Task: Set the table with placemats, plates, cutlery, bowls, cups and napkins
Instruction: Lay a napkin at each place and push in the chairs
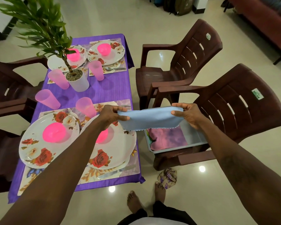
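Note:
A light blue napkin (148, 119) is stretched in the air between my hands, over the gap between the table and a chair. My left hand (111, 117) pinches its left end and my right hand (189, 115) pinches its right end. Below it a grey tray (177, 147) on the chair seat holds pink and purple cloths (166, 138). On the purple tablecloth (104, 90) lie floral placemats with rose-patterned plates (39, 146), pink bowls (54, 132) and pink cups (85, 106). A knife (115, 172) lies by the near right plate, a spoon (114, 68) by the far right one.
A potted plant (77, 78) stands mid-table. Brown plastic chairs ring the table: two on the right (185, 62), two on the left (5, 88). A crumpled wrapper (167, 176) lies on the tiled floor near my bare feet (134, 202).

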Available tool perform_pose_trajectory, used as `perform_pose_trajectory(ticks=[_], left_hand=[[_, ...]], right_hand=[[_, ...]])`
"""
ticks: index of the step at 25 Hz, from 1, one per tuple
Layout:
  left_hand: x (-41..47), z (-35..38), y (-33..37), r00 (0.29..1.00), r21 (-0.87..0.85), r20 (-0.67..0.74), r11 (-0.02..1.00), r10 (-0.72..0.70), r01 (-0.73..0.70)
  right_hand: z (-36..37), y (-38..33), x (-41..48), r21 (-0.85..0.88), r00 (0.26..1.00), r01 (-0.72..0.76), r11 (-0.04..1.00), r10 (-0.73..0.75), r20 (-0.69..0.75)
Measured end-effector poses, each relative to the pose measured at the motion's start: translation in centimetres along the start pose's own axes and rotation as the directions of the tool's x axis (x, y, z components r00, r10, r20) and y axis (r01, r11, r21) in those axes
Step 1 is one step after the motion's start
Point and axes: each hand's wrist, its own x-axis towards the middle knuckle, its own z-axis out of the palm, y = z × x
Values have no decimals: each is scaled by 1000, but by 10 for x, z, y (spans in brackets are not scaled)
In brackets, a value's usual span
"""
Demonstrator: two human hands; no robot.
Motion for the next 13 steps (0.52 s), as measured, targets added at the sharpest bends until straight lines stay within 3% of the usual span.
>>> perform_pose_trajectory(ticks=[6,13], left_hand=[[-6,5,11,982,194,-146,977,116,-87],[-4,4,22,958,410,-168,900,232,-146]], right_hand=[[3,-7,-6,-115,998,61,991,-60,13],[0,-13,-3,-316,975,144,938,-189,-118]])
